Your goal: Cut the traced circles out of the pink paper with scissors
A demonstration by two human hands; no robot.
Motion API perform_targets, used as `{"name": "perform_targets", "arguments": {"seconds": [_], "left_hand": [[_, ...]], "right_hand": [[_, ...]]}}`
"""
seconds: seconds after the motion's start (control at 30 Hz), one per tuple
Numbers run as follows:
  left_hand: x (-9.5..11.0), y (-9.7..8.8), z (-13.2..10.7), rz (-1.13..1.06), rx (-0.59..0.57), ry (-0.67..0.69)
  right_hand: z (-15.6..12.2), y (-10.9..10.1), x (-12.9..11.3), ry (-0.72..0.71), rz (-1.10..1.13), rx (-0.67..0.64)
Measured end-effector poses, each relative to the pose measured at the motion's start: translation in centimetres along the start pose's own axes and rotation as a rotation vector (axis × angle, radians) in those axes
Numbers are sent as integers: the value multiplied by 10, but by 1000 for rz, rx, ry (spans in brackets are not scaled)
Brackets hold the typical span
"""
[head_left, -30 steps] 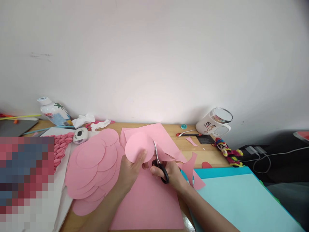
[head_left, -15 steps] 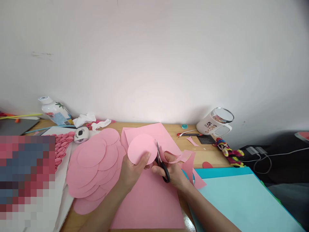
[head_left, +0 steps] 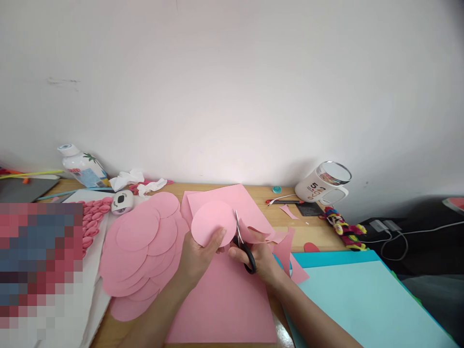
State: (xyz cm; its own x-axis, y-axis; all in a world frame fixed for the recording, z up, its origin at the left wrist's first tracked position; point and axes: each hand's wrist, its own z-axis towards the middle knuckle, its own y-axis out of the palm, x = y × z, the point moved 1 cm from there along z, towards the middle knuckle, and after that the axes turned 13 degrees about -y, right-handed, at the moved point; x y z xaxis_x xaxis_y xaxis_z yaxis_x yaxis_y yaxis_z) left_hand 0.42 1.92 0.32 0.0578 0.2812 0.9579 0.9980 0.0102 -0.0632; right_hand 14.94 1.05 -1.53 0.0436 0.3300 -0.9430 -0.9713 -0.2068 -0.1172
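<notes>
My left hand [head_left: 201, 253] pinches a round pink paper circle [head_left: 212, 222] by its lower edge, thumb on top. In my right hand [head_left: 259, 258] are black-handled scissors [head_left: 239, 234], with the blades along the circle's right edge. A curled pink paper offcut [head_left: 253, 232] hangs over the fingers of that hand, to the right of the blades. Below both hands lie large pink paper sheets [head_left: 221, 304]. A heap of pink paper circles [head_left: 137, 246] spreads to the left of my left hand.
Light blue sheets [head_left: 362, 295] lie at the right, beside more pink scraps [head_left: 299, 270]. A white mug [head_left: 322, 182] and a small colourful doll [head_left: 342, 227] stand back right. At the back left are a white bottle [head_left: 83, 166], crumpled tissues [head_left: 126, 180] and a white tape dispenser [head_left: 122, 202].
The pink offcut by the scissors has shifted and curls a little differently. Both hands, the circle and the scissors stay almost in the same place.
</notes>
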Motion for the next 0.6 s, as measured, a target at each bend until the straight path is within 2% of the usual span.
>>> {"name": "perform_targets", "arguments": {"seconds": [0.3, 0.6], "left_hand": [[0, -1, 0, 0, -35, 48], [0, -1, 1, -20, -51, 63]], "right_hand": [[-2, -1, 4, 40, -79, -16], [-4, -2, 2, 162, -110, 4]]}}
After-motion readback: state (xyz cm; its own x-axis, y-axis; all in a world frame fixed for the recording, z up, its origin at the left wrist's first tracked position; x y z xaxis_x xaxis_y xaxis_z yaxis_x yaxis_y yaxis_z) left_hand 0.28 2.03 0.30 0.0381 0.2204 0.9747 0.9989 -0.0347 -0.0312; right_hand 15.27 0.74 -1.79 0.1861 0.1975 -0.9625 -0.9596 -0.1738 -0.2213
